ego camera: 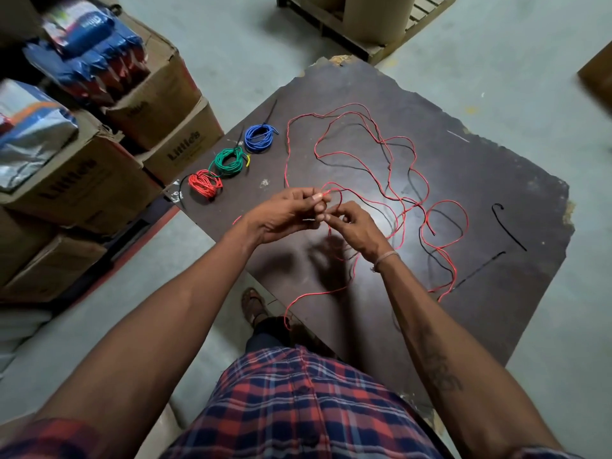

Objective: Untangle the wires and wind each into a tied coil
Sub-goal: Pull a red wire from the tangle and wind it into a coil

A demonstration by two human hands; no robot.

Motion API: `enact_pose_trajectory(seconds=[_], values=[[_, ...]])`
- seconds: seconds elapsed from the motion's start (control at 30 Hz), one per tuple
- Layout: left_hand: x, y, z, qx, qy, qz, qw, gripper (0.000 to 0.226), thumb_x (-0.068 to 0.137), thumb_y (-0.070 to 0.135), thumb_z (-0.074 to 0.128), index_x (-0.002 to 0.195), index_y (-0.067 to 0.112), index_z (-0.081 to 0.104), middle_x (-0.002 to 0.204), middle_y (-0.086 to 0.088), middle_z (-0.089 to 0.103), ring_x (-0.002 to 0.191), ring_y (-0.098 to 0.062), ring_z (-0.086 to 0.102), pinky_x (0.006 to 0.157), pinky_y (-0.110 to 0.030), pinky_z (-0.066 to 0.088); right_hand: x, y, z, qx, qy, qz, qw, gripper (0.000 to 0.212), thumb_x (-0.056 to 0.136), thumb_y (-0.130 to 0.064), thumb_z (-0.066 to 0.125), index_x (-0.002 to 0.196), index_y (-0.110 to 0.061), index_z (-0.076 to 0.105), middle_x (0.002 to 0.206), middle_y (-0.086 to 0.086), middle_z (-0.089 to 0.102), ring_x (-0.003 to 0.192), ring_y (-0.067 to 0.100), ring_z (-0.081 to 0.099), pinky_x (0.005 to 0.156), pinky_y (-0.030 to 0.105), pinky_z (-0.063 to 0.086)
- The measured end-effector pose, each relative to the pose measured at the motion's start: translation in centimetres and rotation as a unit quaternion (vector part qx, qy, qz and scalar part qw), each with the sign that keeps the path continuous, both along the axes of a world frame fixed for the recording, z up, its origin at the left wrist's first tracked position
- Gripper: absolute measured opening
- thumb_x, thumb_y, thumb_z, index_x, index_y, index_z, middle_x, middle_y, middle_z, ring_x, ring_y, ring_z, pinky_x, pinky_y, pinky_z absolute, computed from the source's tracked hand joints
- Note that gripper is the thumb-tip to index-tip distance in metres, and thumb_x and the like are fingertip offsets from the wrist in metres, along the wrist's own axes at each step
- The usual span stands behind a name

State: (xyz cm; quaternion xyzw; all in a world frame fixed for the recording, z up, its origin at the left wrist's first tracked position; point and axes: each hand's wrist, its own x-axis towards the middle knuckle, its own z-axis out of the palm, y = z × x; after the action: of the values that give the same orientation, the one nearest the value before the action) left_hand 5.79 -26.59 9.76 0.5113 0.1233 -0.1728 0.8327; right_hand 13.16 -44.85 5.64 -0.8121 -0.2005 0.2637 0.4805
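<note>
A long red wire (pixel 361 167) sprawls in loose loops over the dark board (pixel 463 180), tangled with a thin black wire (pixel 412 185). My left hand (pixel 284 215) pinches the red wire near its end between thumb and fingertips. My right hand (pixel 356 226) holds the same wire just beside it, fingers curled around a small loop. Three tied coils lie in a row at the board's left edge: blue (pixel 260 137), green (pixel 228 162) and red (pixel 204 184).
Two black cable ties (pixel 510 226) lie on the board's right side, another (pixel 270 114) by the blue coil. Stacked cardboard boxes (pixel 99 180) with packets stand at left. A wooden pallet (pixel 364 24) with a cardboard roll is behind. My sandalled foot (pixel 253 304) is under the board's near edge.
</note>
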Motion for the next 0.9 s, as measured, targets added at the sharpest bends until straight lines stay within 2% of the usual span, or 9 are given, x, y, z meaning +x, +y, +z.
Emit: enact_pose_trajectory(seconds=[0.1,0.27,0.37,0.43,0.53,0.63,0.73,0.83,0.9], values=[[0.8,0.3,1.2,-0.091,-0.014,0.073,0.993,0.014,0.104,0.012,0.044,0.108,0.008,0.057,0.08,0.002,0.069,0.084,-0.014,0.069,0.081,-0.027,0.059,-0.3,0.7,0.0,-0.03,0.018,0.055,0.998,0.017,0.099,-0.03,0.067,0.086,-0.025,0.076,0.098,0.015,0.071,0.076,0.018,0.056,0.08,0.043,0.049],[3.1,0.5,2.6,-0.18,-0.075,0.074,0.978,0.033,0.104,0.012,0.044,0.133,-0.003,0.052,0.126,-0.012,0.07,0.127,-0.028,0.062,0.112,-0.039,0.046,-1.6,1.5,1.2,-0.081,0.003,0.146,0.986,0.015,0.097,-0.02,0.068,0.096,-0.011,0.079,0.098,0.008,0.073,0.074,0.016,0.061,0.081,0.037,0.051],[4.8,0.5,2.9,-0.19,-0.081,0.112,0.972,0.047,0.1,0.015,0.051,0.144,0.006,0.043,0.134,-0.012,0.066,0.13,-0.028,0.059,0.115,-0.043,0.041,-2.2,1.5,1.9,-0.078,0.028,0.206,0.975,0.015,0.097,-0.013,0.068,0.104,-0.007,0.079,0.092,0.007,0.074,0.078,0.014,0.061,0.08,0.031,0.05],[5.6,0.7,2.9,-0.095,-0.084,0.136,0.983,0.039,0.106,0.015,0.048,0.144,0.013,0.044,0.13,-0.009,0.069,0.124,-0.023,0.063,0.105,-0.036,0.047,-2.6,1.3,1.7,-0.104,-0.025,0.245,0.964,0.019,0.098,-0.014,0.066,0.113,-0.012,0.078,0.09,-0.002,0.062,0.081,0.012,0.054,0.083,0.029,0.044],[5.9,1.6,2.3,0.195,-0.132,0.111,0.966,0.028,0.108,0.022,0.047,0.135,0.015,0.052,0.118,-0.004,0.075,0.091,-0.012,0.067,0.078,-0.024,0.043,-2.7,0.7,1.7,-0.093,-0.089,0.197,0.972,0.024,0.096,-0.029,0.064,0.117,-0.032,0.076,0.108,0.0,0.046,0.103,0.016,0.044,0.097,0.029,0.038],[5.3,2.7,0.8,0.382,-0.143,0.038,0.912,0.022,0.107,0.021,0.047,0.127,0.017,0.056,0.106,-0.001,0.078,0.103,-0.004,0.067,0.093,-0.022,0.043,-1.7,0.0,2.6,-0.016,-0.08,0.119,0.99,0.023,0.094,-0.046,0.061,0.109,-0.039,0.077,0.119,-0.004,0.045,0.123,0.019,0.043,0.104,0.037,0.045],[4.2,3.3,0.1,0.424,-0.124,-0.015,0.897,0.02,0.108,0.015,0.044,0.125,0.013,0.055,0.094,-0.003,0.079,0.097,-0.006,0.071,0.089,-0.023,0.046,-0.2,-0.5,3.8,0.001,-0.092,0.045,0.995,0.019,0.093,-0.051,0.063,0.099,-0.041,0.077,0.129,-0.002,0.04,0.138,0.018,0.035,0.111,0.047,0.043],[3.5,3.7,0.6,0.449,-0.116,-0.048,0.885,0.021,0.109,0.018,0.043,0.124,0.016,0.056,0.089,-0.005,0.077,0.087,-0.008,0.069,0.086,-0.028,0.048,1.2,-0.3,4.9,-0.025,-0.153,0.021,0.988,0.01,0.095,-0.034,0.069,0.094,-0.032,0.078,0.132,0.002,0.043,0.137,0.017,0.036,0.113,0.036,0.03],[3.3,4.0,1.0,0.45,-0.112,-0.076,0.883,0.022,0.109,0.019,0.042,0.125,0.017,0.056,0.088,-0.007,0.077,0.087,-0.016,0.069,0.086,-0.034,0.049,2.0,0.0,5.8,0.014,-0.166,0.009,0.986,0.011,0.097,-0.023,0.069,0.094,-0.022,0.079,0.12,0.003,0.057,0.124,0.017,0.05,0.105,0.034,0.039]])
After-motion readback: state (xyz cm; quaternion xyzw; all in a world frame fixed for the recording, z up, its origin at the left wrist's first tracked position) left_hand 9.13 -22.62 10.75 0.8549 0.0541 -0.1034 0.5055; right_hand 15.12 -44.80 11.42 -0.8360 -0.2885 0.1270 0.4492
